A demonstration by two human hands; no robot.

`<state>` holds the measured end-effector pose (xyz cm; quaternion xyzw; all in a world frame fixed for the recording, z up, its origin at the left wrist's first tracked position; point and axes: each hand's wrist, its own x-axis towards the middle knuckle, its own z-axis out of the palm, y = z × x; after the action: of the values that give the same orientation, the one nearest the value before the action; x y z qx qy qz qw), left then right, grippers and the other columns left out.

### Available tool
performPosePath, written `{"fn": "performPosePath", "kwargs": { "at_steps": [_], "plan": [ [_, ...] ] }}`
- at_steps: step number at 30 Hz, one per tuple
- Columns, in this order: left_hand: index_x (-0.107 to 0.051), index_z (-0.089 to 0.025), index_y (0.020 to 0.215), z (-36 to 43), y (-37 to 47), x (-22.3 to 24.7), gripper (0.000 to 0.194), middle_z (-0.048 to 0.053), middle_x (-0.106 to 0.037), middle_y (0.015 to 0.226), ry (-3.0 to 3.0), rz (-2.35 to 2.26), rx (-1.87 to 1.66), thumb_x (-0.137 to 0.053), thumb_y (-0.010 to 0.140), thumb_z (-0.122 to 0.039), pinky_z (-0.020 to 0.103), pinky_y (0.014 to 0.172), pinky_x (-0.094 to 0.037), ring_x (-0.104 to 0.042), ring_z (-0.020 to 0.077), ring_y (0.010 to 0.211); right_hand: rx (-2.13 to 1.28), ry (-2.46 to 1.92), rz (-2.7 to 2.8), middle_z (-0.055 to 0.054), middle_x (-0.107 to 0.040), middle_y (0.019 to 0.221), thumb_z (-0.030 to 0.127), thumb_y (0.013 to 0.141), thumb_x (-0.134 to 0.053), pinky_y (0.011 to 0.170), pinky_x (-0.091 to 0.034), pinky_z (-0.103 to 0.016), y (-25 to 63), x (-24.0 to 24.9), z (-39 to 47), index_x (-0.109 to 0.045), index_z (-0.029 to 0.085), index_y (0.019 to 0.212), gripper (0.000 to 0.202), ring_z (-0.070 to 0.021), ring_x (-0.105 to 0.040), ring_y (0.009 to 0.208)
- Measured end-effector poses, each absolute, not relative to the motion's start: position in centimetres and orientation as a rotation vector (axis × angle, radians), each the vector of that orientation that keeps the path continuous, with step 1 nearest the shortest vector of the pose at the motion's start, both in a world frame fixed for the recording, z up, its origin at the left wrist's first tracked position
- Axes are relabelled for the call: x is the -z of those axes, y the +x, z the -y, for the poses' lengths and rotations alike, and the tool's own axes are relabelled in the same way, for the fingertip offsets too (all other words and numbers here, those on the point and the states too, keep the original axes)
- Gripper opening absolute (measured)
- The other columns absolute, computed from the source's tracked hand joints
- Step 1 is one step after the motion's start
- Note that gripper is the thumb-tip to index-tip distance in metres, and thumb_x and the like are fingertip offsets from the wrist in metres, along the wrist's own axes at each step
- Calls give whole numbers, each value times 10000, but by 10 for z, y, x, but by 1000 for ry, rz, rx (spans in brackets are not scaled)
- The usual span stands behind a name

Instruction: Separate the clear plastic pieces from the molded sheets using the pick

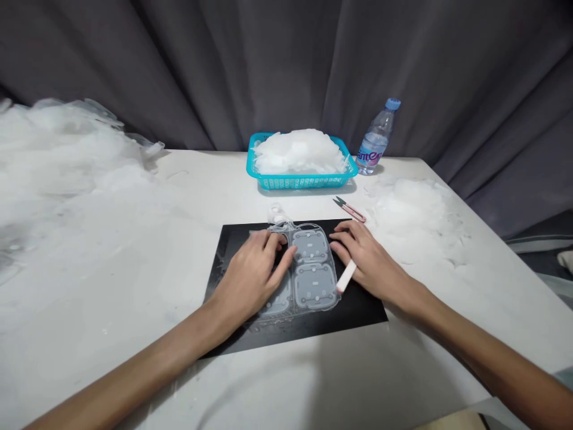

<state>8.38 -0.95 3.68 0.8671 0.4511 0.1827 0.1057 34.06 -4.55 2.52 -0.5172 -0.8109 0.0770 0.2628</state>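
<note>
A translucent molded silicone-like sheet (pixel 315 285) with rounded rectangular panels lies on a black mat (pixel 358 307). Loose clear strands trail off its top edge. My left hand (pixel 255 263) rests over the sheet's left part and hides much of it; the thumb is spread away from the bent fingers. To the right of the sheet, my right hand (pixel 364 257) has its fingers bent, their tips at the sheet's right edge. A white stick-shaped tool (pixel 346 276) sticks out from under that hand, held in it; its working end is hidden.
Behind the mat stands a turquoise basket (pixel 304 181) heaped with white translucent pieces, beside a water bottle (pixel 373 140). Pink-handled thread snips (pixel 350 209) lie near the mat. Piles of similar pieces cover the table's left (pixel 67 155) and right (pixel 416 212). A grey curtain (pixel 277 65) hangs behind.
</note>
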Motion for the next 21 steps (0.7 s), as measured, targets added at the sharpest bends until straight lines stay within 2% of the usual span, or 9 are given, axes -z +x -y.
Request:
{"fn": "performPosePath", "kwargs": {
  "at_steps": [4, 7, 13, 17, 21],
  "plan": [
    [-611, -225, 1000, 3, 86, -46, 373, 36, -731, 886, 2206, -1345, -387, -438, 1055, -550, 348, 719, -478, -694, 244, 792, -203, -1408, 2266, -182, -580, 1252, 383, 1048, -567, 970, -589, -554, 334, -24, 53, -578, 163, 1348, 372, -343, -582, 1192],
    [-636, -219, 911, -3, 86, -49, 401, 15, -735, 825, 2093, -1366, -333, -493, 1018, -578, 312, 659, -419, -671, 216, 727, -155, -1364, 2254, -191, -568, 1277, 352, 1050, -574, 965, -591, -505, 331, -25, 54, -542, 149, 1394, 401, -323, -576, 1208],
    [-615, -199, 755, -7, 88, -45, 508, -2, -657, 680, 2053, -1326, -341, -472, 1012, -613, 294, 616, -358, -555, 162, 606, 80, -1167, 2382, -122, -690, 1066, 296, 1076, -534, 783, -553, -387, 319, -21, 48, -693, 147, 1135, 226, -248, -597, 935],
    [-673, -186, 799, -7, 87, -40, 510, 18, -664, 721, 2016, -1265, -354, -532, 973, -645, 289, 619, -358, -548, 168, 650, 335, -1084, 2402, -99, -719, 960, 258, 1084, -523, 706, -472, -366, 316, -18, 46, -712, 138, 1049, 226, -229, -580, 840],
    [-716, -177, 910, -8, 87, -37, 475, 7, -640, 747, 1887, -1183, -429, -594, 943, -634, 273, 606, -357, -510, 154, 649, 182, -1067, 2377, -96, -726, 974, 248, 1096, -495, 735, -469, -359, 319, -19, 45, -697, 139, 1059, 233, -217, -580, 846]
  ]
}}
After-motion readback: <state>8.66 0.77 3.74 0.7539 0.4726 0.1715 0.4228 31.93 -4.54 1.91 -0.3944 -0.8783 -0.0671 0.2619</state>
